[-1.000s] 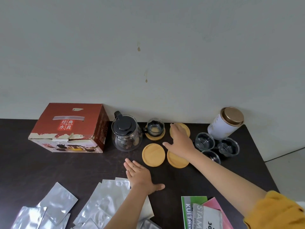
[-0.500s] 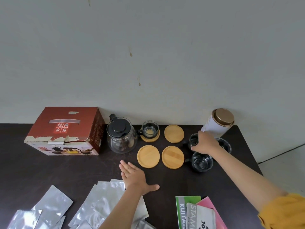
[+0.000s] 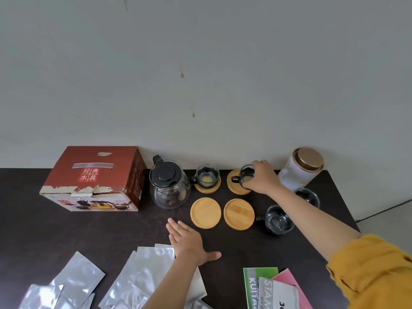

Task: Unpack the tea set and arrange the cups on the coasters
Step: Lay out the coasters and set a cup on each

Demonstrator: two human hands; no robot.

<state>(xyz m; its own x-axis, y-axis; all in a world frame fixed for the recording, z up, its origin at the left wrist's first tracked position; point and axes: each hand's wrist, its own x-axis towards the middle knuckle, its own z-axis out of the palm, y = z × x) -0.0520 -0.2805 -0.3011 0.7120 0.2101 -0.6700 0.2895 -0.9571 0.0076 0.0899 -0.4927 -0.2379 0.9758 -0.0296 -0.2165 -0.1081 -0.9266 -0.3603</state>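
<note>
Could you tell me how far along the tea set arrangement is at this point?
One cup sits on its coaster. The right hand grips a second cup over the back-right coaster. Two front coasters are bare, and two cups wait on the table.

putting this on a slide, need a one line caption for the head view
Right hand sets a glass cup on the back-right coaster; two front coasters bare.
</note>
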